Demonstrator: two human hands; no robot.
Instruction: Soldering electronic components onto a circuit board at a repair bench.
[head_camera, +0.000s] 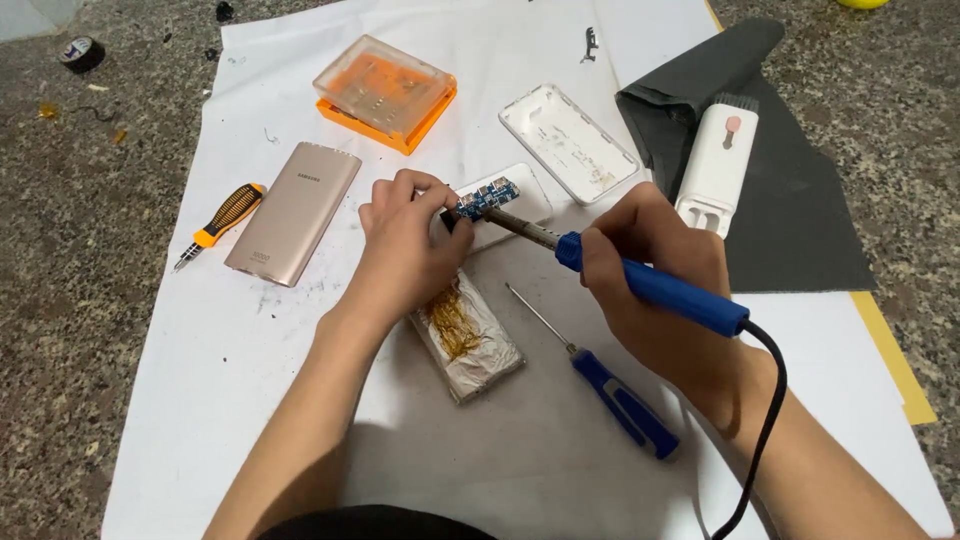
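View count: one, head-worn.
Position: above and behind the white paper sheet (250, 380), on the person's own side of it.
Facing: steeply downward and forward; the sheet's far edge lies toward the top of the frame, speckled stone floor (70, 250) beyond it on both sides.
Nearness: close, at arm's reach; both forearms enter from the bottom edge, the left hand (405, 245) and right hand (650, 265) meeting over the sheet's middle.
Coverage: nearly the whole sheet; its near corners are cut off.
Shared area: none, single view.
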